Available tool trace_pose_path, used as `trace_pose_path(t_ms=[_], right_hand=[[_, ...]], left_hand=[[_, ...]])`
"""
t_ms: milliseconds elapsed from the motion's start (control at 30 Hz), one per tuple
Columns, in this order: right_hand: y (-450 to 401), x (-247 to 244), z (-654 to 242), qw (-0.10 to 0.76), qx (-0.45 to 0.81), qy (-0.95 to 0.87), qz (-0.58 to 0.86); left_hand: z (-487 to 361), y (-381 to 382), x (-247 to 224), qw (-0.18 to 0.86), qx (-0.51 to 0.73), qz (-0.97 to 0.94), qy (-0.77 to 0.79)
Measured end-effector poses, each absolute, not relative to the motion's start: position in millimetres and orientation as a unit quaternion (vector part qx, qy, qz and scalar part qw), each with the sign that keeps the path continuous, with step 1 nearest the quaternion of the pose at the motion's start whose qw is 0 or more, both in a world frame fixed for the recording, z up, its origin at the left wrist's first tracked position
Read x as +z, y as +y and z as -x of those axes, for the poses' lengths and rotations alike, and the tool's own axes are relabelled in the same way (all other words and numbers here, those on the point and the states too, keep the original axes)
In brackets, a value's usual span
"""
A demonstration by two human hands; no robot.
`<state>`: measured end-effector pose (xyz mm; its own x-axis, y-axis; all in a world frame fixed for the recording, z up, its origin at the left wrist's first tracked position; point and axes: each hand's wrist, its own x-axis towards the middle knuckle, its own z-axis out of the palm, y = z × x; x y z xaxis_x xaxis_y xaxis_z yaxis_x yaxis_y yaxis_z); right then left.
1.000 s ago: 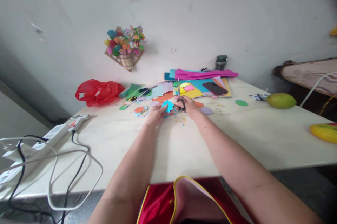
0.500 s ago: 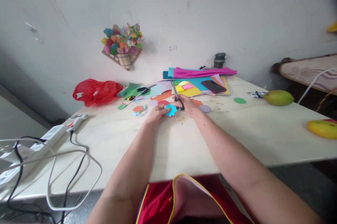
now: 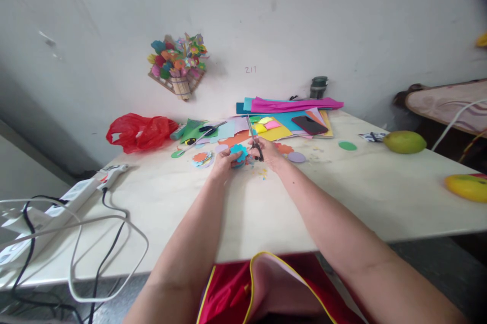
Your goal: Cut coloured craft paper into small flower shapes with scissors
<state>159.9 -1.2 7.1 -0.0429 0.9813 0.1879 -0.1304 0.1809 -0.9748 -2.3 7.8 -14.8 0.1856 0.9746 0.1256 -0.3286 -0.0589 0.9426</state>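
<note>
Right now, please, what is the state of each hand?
Left hand: closed, holding a blue scalloped piece by its edge.
Right hand: closed, holding dark-handled scissors.

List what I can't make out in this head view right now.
Head view, scissors: handles partly hidden by the right hand.
Head view, blue flower cutout: underside hidden by its upper face.
Head view, small scraps: too small to count.
Head view, yellow fruit: right end cut off by the picture's edge.

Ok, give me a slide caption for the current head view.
Blue scalloped cutout in the left grip, scissors in the right grip, over a pale table.
</note>
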Motion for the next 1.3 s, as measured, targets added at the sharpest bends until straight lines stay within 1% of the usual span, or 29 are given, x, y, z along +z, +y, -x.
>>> trace_pose_path(t_ms=[233,433,800,967,1300], right_hand=[[-4.9,7.0,-157.0,0.53,0.512,-0.533,0.417],[-4.4,3.6,-160.6,0.482,0.543,-0.56,0.399],[-7.2,3.0,-161.2,0.403,0.569,-0.591,0.406],[-9.6,4.0,-161.5,0.384,0.566,-0.611,0.4],[-7.5,0.9,-161.3,0.371,0.572,-0.612,0.401]], left_hand=[[2.5,9.2,-13.1,0.599,0.597,-0.426,0.322],[0.1,8.9,-10.8,0.582,0.632,-0.406,0.311],[1.6,11.4,-11.4,0.579,0.659,-0.361,0.316],[1.7,10.1,-10.6,0.585,0.656,-0.354,0.319],[1.3,11.2,-12.2,0.589,0.657,-0.342,0.325]])
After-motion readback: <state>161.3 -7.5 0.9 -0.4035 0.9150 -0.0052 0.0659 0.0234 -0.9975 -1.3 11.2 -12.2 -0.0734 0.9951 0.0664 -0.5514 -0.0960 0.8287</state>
